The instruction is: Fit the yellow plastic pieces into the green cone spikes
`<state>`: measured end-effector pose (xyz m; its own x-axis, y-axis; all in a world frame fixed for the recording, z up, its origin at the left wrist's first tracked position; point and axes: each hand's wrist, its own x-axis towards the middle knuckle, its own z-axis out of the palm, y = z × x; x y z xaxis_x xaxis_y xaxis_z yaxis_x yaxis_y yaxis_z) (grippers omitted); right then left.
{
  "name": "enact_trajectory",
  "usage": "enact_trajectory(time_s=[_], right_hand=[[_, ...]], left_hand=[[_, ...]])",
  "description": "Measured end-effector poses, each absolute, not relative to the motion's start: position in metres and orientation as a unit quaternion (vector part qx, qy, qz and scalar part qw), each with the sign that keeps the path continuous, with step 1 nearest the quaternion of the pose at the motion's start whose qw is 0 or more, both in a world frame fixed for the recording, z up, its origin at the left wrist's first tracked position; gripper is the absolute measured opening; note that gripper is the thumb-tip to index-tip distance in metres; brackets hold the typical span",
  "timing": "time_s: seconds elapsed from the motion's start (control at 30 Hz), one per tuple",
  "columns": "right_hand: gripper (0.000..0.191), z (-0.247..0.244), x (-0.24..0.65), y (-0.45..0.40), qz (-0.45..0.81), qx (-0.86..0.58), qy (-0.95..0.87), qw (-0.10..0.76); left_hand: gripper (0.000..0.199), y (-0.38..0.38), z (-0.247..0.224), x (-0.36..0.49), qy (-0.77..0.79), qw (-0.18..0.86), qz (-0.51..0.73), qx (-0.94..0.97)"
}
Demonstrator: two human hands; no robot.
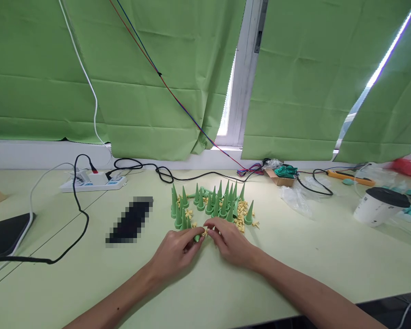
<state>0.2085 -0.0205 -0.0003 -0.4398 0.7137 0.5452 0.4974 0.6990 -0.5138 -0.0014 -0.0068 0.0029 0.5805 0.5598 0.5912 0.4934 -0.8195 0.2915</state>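
Observation:
My left hand [178, 249] is closed on a small green cone-like piece [197, 238], mostly hidden by the fingers. Fingertips of my right hand [231, 244] pinch a tiny pale yellow piece [204, 233] right against the green one. Whether the two are joined I cannot tell. Just beyond both hands stand several upright green cones [223, 208] with round bases. Loose yellow pieces [241, 215] lie heaped among them, mostly at the right side.
A power strip [118, 183] with plugs and black cables [78, 205] lies at the left, near a pixelated dark object [132, 220]. Back right are a small cardboard box [283, 180], clear plastic bags [296, 201] and a yellow-handled tool [351, 177]. A black-lidded white cup [376, 208] sits at the right.

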Motion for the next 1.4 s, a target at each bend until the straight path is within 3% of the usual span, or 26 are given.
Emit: enact_trajectory(time_s=[1.4], right_hand=[[0.020, -0.0059, 0.2077, -0.0179, 0.146, -0.381, -0.834, 0.371]], left_hand=[[0.021, -0.0097, 0.0027, 0.0021, 0.306, 0.061, 0.326, 0.892]])
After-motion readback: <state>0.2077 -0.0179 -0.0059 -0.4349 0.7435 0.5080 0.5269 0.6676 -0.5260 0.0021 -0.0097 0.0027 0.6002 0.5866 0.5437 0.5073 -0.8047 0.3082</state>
